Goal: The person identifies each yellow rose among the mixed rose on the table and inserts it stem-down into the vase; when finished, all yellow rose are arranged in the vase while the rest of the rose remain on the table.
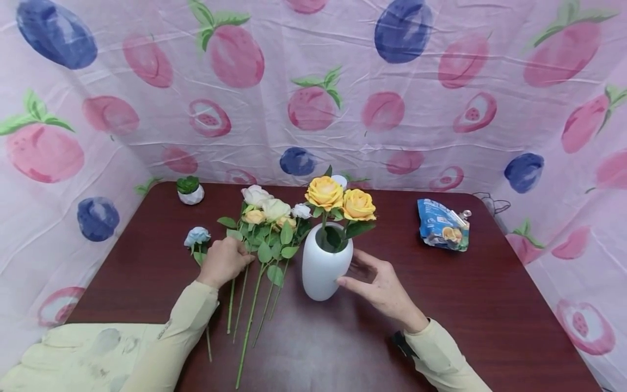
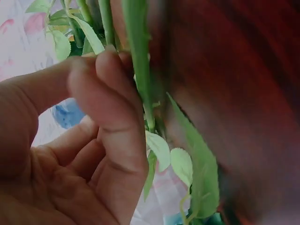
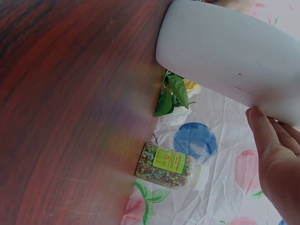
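A white vase (image 1: 320,269) stands at the middle of the table with two yellow roses (image 1: 325,193) in it. My right hand (image 1: 384,286) holds the vase's right side, thumb in front and fingers behind; the thumb meets its wall in the right wrist view. On the left, my left hand (image 1: 226,261) reaches among several artificial roses (image 1: 276,209) lying with their stems toward me. Thumb and forefinger pinch at a green rose stem (image 2: 107,21) in the left wrist view; the exact contact is partly hidden. A blue flower (image 1: 197,236) lies left of that hand.
At the back left is a small potted succulent (image 1: 190,191). A blue snack bag (image 1: 443,226) with a metal clip lies on the right. Behind the vase stands a clear jar of coloured pellets (image 3: 164,166). Fruit-print cloth (image 1: 338,109) hangs along the table's back.
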Demonstrator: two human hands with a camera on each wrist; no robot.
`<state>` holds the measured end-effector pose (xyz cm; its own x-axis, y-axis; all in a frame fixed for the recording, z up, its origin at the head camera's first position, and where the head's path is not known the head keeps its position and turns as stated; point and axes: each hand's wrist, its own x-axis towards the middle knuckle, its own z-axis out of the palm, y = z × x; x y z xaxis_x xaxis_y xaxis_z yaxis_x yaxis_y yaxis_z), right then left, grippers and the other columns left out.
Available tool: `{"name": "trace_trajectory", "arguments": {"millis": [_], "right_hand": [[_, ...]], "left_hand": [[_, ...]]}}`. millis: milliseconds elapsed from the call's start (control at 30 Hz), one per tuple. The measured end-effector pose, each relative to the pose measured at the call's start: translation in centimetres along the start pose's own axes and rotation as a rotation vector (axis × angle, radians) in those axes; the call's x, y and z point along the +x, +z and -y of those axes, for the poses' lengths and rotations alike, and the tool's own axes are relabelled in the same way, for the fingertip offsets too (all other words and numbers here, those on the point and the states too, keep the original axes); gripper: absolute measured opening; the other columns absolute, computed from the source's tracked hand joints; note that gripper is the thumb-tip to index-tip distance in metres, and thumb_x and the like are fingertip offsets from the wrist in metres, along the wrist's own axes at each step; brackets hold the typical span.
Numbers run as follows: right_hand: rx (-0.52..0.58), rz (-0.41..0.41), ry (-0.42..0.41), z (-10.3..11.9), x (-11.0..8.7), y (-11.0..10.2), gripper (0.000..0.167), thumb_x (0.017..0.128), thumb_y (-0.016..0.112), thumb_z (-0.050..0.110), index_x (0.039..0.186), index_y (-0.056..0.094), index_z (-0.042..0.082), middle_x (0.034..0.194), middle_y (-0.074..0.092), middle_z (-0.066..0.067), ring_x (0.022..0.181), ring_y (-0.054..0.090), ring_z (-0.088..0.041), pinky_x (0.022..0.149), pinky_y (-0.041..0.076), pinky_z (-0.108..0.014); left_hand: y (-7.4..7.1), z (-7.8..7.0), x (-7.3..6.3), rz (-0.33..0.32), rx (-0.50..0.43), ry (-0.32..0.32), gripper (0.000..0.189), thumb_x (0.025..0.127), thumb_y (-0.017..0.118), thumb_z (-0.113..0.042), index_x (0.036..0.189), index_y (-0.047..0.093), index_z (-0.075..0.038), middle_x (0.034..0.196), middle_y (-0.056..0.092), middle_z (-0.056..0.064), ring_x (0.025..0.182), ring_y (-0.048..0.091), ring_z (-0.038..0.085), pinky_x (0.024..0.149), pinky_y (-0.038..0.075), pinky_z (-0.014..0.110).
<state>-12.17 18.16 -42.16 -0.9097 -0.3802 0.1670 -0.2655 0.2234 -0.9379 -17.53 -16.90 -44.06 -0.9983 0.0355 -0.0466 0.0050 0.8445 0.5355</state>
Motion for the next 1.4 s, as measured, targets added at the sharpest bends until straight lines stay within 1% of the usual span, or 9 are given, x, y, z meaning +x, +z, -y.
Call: {"name": "trace_trajectory", "arguments": {"millis": [133,367,533,633,733,867,1000,1167,1400], "right_hand": [[0.005,0.002,0.006,0.1,0.0,0.0,0.062,0.091,0.081,0.015,0.147,0.056,0.019,0.142,0.063,-0.004,0.126,0.065,-0.021,0.1,0.057,-0.039],[-0.031,-0.01,0.0,0.3,-0.1,0.2,0.061,0.091,0.08,0.018,0.147,0.056,0.017,0.142,0.063,-0.005,0.126,0.065,-0.023,0.099,0.058,-0.039],[-0.056,-0.037,-0.02,0.3,-0.3,0.4,0.06,0.091,0.081,0.018,0.146,0.057,0.015,0.141,0.064,-0.005,0.124,0.066,-0.021,0.097,0.059,-0.032],[-0.062,-0.058,-0.035,0.3,-0.4,0.5,0.059,0.09,0.081,0.017,0.145,0.058,0.013,0.14,0.065,-0.005,0.122,0.067,-0.021,0.096,0.059,-0.031],[-0.06,-0.073,-0.047,0.4,-0.5,0.7,0.059,0.09,0.081,0.016,0.145,0.058,0.012,0.139,0.065,-0.006,0.122,0.067,-0.021,0.096,0.059,-0.031],[-0.056,-0.083,-0.056,0.3,-0.6,0.8,0.059,0.089,0.082,0.015,0.144,0.059,0.011,0.139,0.066,-0.007,0.121,0.068,-0.021,0.096,0.059,-0.032],[-0.057,-0.088,-0.059,0.3,-0.6,0.8,0.059,0.089,0.082,0.015,0.143,0.06,0.011,0.139,0.066,-0.007,0.121,0.068,-0.021,0.096,0.059,-0.032],[-0.06,-0.089,-0.061,0.2,-0.6,0.9,0.059,0.088,0.082,0.016,0.143,0.061,0.012,0.138,0.066,-0.006,0.121,0.068,-0.021,0.095,0.059,-0.032],[-0.056,-0.088,-0.061,0.2,-0.5,0.8,0.058,0.088,0.083,0.016,0.142,0.061,0.013,0.137,0.067,-0.005,0.121,0.068,-0.02,0.095,0.059,-0.032]], "left_hand": [[-0.5,0.1,0.0,-0.008,-0.139,-0.032,0.017,0.093,0.076,-0.021,0.084,0.078,-0.007,0.068,0.072,0.001,0.053,0.065,0.013,0.053,0.055,0.031],[-2.6,-0.9,-0.4,-0.025,-0.541,-0.005,0.019,0.098,0.07,-0.013,0.105,0.072,0.004,0.087,0.075,0.018,0.064,0.072,0.018,0.064,0.064,0.042],[-4.4,-3.4,-1.0,-0.066,-0.819,0.064,0.023,0.098,0.071,-0.01,0.11,0.067,0.009,0.087,0.074,0.008,0.075,0.073,0.014,0.074,0.065,0.037],[-5.5,-5.2,-1.5,-0.094,-0.979,0.126,0.021,0.097,0.071,-0.007,0.11,0.065,0.009,0.087,0.074,0.005,0.078,0.075,0.016,0.077,0.065,0.036],[-6.6,-7.0,-2.0,-0.132,-1.085,0.203,0.016,0.096,0.071,-0.004,0.108,0.066,0.005,0.09,0.073,0.004,0.079,0.075,0.016,0.077,0.065,0.036],[-7.8,-9.0,-2.4,-0.175,-1.151,0.28,0.013,0.094,0.073,-0.001,0.106,0.067,0.002,0.093,0.073,0.002,0.08,0.075,0.015,0.077,0.065,0.039],[-8.7,-10.4,-2.2,-0.213,-1.184,0.32,0.012,0.093,0.075,-0.001,0.103,0.069,0.0,0.091,0.073,0.003,0.079,0.075,0.015,0.077,0.065,0.04],[-9.4,-11.3,-2.0,-0.241,-1.207,0.362,0.012,0.092,0.076,-0.003,0.102,0.069,0.001,0.09,0.073,0.006,0.081,0.077,0.019,0.076,0.065,0.04],[-9.9,-12.0,-1.7,-0.248,-1.234,0.375,0.012,0.091,0.077,-0.003,0.101,0.07,0.001,0.09,0.074,0.006,0.079,0.077,0.019,0.076,0.065,0.04]]}}
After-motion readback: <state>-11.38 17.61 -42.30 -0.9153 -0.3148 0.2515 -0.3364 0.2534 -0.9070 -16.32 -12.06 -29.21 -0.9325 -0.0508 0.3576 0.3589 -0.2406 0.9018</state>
